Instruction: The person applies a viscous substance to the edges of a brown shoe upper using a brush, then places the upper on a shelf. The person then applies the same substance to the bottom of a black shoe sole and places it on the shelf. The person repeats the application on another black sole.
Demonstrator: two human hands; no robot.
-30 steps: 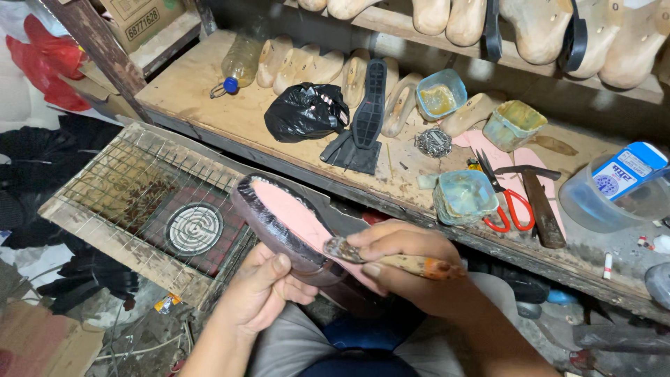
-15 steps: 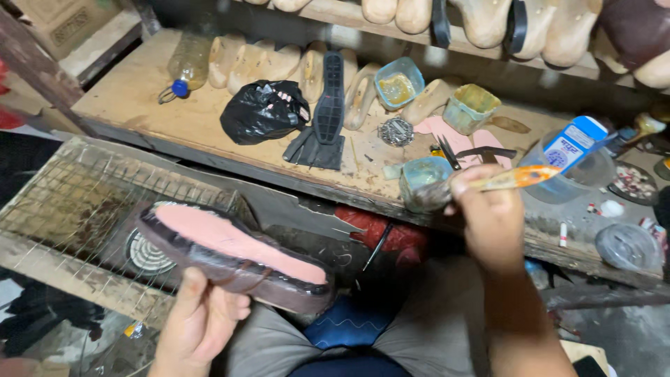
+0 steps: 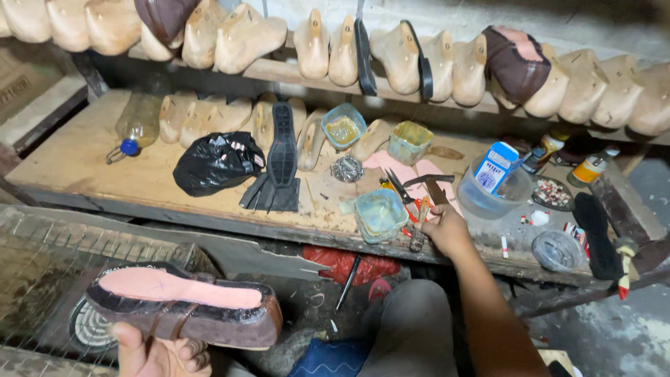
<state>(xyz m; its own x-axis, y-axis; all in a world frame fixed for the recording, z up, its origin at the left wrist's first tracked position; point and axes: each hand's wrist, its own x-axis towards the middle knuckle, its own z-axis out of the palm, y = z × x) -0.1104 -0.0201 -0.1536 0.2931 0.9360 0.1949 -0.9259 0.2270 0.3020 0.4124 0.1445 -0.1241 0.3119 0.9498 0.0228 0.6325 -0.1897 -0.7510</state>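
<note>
Shoe [image 3: 185, 307] in left hand [image 3: 164, 356] — blue-white carton [image 3: 497, 166] on bench.

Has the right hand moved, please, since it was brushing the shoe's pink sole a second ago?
Yes. The right hand has left the shoe and gone up to the workbench, setting the brush beside the teal glue tub.

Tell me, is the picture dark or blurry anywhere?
Head view: the bench is lit and sharp; under it, around the knee, it falls into shadow; the left hand holding the shoe is cut by the bottom edge; the right hand looks sharp.
</note>
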